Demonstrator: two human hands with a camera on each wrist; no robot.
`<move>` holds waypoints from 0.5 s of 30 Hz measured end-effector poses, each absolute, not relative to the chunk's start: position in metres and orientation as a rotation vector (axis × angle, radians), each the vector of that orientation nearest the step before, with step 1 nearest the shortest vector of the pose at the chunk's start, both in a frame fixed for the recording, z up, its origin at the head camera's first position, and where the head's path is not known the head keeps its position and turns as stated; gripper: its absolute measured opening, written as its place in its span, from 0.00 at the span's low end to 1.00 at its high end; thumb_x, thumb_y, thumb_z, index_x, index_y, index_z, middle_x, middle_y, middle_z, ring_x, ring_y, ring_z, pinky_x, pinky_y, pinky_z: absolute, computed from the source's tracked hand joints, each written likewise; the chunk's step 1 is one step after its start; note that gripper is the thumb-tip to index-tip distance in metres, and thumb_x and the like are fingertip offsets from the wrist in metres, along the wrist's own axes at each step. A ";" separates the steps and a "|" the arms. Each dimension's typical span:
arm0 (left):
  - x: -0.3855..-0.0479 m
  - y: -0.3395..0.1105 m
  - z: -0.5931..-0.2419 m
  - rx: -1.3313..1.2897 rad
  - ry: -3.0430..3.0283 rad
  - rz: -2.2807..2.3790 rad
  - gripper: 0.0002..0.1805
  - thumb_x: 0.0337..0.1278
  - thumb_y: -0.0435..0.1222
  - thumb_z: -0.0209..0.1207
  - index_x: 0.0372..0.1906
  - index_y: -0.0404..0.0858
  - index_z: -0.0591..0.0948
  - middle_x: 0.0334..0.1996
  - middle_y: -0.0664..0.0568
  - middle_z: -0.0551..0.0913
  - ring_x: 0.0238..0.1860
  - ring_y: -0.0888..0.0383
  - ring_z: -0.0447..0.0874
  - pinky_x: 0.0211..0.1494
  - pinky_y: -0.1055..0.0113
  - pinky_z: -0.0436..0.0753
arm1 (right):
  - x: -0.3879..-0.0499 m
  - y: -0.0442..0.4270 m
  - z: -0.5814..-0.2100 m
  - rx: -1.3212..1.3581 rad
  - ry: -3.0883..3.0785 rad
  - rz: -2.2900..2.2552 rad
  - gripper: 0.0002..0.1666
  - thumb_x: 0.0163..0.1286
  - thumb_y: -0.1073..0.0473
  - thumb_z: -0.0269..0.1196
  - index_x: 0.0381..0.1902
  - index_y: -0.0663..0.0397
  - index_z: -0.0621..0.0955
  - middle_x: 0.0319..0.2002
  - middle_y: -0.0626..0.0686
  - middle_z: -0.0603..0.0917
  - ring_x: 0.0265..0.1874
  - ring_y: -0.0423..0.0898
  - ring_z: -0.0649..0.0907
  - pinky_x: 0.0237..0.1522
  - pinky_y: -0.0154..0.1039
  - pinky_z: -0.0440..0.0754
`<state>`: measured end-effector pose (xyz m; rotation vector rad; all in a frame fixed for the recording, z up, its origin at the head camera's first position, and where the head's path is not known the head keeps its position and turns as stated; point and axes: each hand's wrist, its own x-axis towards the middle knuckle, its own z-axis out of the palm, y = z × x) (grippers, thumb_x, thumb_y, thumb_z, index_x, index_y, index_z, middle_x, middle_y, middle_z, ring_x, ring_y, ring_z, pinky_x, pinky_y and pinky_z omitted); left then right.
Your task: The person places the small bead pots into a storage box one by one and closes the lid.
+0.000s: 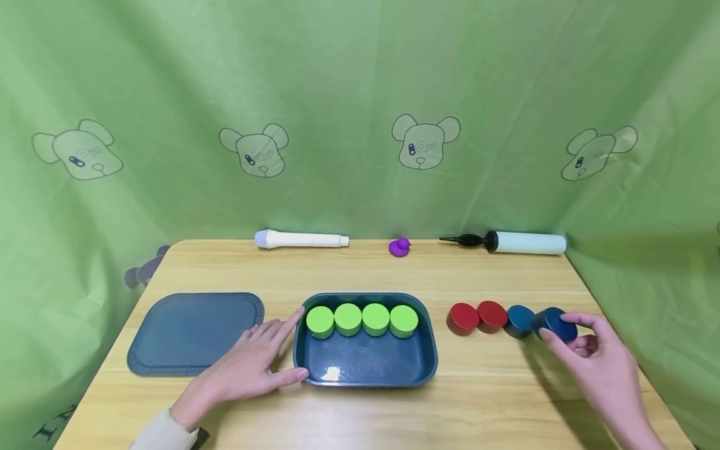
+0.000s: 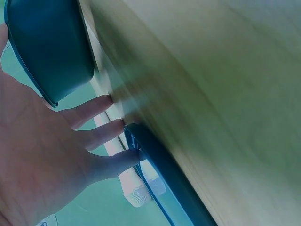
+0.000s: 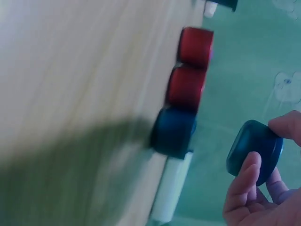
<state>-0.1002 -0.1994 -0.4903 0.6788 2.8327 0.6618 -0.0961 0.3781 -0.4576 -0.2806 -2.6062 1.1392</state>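
My right hand (image 1: 604, 362) pinches a dark blue cylinder (image 3: 251, 148) between thumb and fingers; the right wrist view shows it lifted off the table, tilted. To its left, another blue cylinder (image 1: 520, 320) and two red cylinders (image 1: 464, 319) stand in a row. My left hand (image 1: 253, 359) lies at the left side of a dark blue tray (image 1: 365, 381), thumb and index finger spread against its rim. Along the tray's back wall stand several green cylinders (image 1: 348, 319). The left wrist view shows the other fingers (image 2: 96, 139) stretched out, one reaching the lid's edge.
A flat dark blue lid (image 1: 188, 334) lies left of the tray. At the table's back edge lie a white toy microphone (image 1: 304, 240), a purple duck (image 1: 400, 247) and a hand pump (image 1: 523, 242). Green cloth (image 1: 349, 62) hangs behind and at both sides.
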 end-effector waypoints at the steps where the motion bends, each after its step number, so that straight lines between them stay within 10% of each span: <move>1: -0.100 -0.200 -0.490 0.678 2.834 0.662 0.57 0.71 0.74 0.54 0.92 0.60 0.42 0.82 0.37 0.66 0.81 0.32 0.62 0.77 0.22 0.55 | -0.096 0.372 -0.456 -0.259 -2.580 1.147 0.27 0.69 0.52 0.80 0.60 0.49 0.81 0.29 0.50 0.83 0.26 0.38 0.81 0.21 0.32 0.76; 15: -0.103 -0.202 -0.495 0.674 2.823 0.670 0.56 0.70 0.75 0.53 0.91 0.62 0.42 0.82 0.42 0.66 0.82 0.34 0.61 0.77 0.22 0.55 | -0.101 0.295 -0.444 0.144 -2.478 1.274 0.29 0.65 0.68 0.80 0.63 0.53 0.84 0.35 0.54 0.80 0.30 0.42 0.78 0.29 0.27 0.78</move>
